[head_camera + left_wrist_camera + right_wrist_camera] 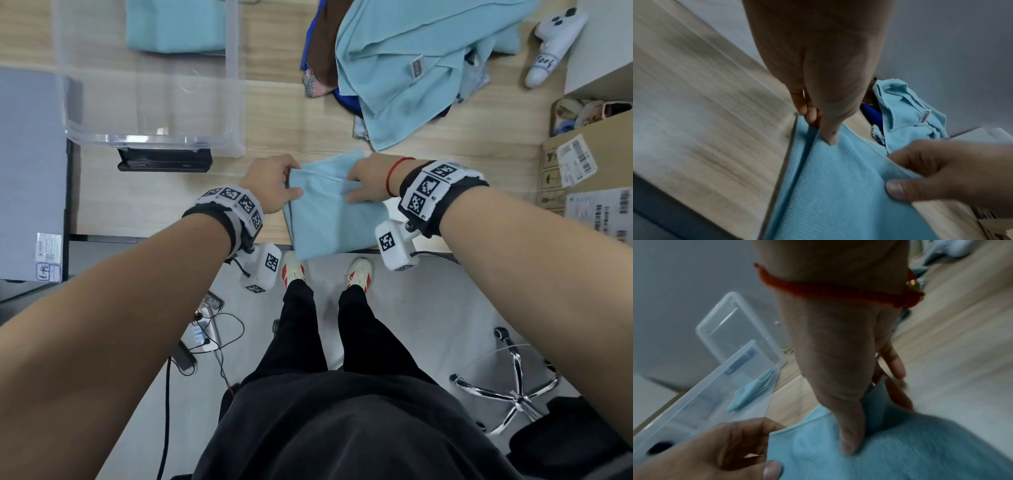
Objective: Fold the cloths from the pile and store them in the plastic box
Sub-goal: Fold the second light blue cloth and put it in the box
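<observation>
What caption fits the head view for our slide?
Both hands, left hand and right hand, pinch a light blue cloth at the table edge, plastic box nearby.

A wooden table (281, 113) fills the upper half of the head view. At upper left a clear plastic box (236, 85) stands on it. At upper right lies a pile (404, 68) of cloths, mostly light blue. A light-blue cloth (329, 219) lies at the near edge in the middle, overhanging it. A white controller (555, 41) lies at far upper right, cardboard boxes (582, 164) at the right edge.
</observation>
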Action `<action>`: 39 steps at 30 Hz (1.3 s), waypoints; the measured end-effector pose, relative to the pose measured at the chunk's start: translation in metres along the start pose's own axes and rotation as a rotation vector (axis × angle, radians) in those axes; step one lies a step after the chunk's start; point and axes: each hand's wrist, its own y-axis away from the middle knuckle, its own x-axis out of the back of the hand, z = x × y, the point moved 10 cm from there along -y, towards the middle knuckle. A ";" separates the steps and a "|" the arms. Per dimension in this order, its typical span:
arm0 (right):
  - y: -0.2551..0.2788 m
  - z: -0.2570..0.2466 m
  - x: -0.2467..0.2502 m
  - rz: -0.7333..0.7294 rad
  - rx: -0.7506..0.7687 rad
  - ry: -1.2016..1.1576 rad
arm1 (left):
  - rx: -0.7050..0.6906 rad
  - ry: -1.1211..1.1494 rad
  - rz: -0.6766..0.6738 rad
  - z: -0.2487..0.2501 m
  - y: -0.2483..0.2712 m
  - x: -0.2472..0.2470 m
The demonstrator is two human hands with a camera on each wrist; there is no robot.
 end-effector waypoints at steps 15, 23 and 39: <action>0.022 0.046 0.009 0.418 -0.073 -0.567 | 0.040 0.126 0.092 -0.009 -0.003 0.004; 0.014 0.038 0.013 0.488 -0.022 -0.630 | 0.118 0.086 0.126 -0.015 -0.003 0.007; 0.001 0.057 0.014 0.511 -0.188 -0.652 | 0.171 0.066 0.141 -0.029 -0.009 0.011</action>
